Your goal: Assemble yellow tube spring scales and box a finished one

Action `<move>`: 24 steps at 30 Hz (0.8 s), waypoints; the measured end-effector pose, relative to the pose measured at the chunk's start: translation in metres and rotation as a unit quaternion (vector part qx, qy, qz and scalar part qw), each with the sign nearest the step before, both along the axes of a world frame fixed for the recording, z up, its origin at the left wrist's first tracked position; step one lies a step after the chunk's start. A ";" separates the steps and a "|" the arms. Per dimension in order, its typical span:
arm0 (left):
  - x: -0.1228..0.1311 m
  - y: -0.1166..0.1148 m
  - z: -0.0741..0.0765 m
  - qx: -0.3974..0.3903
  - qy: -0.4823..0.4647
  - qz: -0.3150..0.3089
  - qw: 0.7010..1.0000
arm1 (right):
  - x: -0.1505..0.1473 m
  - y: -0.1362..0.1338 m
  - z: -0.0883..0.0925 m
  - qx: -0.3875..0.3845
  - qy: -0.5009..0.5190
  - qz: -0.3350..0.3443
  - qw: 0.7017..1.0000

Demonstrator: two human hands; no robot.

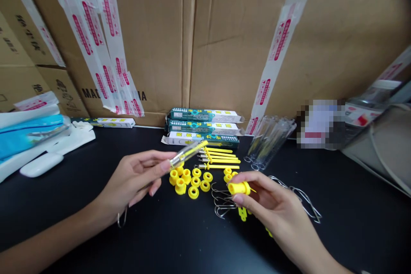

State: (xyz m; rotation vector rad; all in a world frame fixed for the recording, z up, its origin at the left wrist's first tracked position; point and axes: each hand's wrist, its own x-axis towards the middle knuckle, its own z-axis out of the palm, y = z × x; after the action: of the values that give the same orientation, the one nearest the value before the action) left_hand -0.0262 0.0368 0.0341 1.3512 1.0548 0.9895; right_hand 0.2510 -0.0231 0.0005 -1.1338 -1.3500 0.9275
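Observation:
My left hand (138, 177) pinches a clear plastic tube (189, 153) with a yellow rod inside, held tilted above the black table (80, 205). My right hand (263, 201) grips a yellow plastic cap (239, 188) between thumb and fingers, just right of the tube. Between and below the hands lie several loose yellow caps (189, 180) and a bunch of bent wire hooks (221, 203). Several yellow rods (220, 158) lie in a row just behind the caps. More wire hooks (305, 199) show behind my right hand.
Three small printed boxes (205, 127) are stacked behind the rods. Empty clear tubes (269, 141) lie to their right. Large taped cardboard cartons (208, 38) wall the back. White and blue packets (32, 132) sit at left, a grey container (382, 145) at right.

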 end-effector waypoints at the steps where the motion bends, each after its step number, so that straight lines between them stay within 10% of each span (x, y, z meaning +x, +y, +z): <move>1: -0.002 0.001 0.004 -0.012 0.001 0.015 1.000 | 0.000 0.000 0.000 0.004 -0.003 0.000 1.000; 24: 0.000 0.004 0.012 -0.027 -0.100 -0.001 0.995 | 0.001 -0.005 -0.006 0.100 -0.131 0.020 0.986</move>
State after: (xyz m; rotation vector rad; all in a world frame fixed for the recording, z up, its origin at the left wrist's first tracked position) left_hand -0.0257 0.0404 0.0464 1.1831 0.9221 1.0630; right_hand 0.2521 -0.0283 -0.0058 -1.1038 -1.6462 0.6692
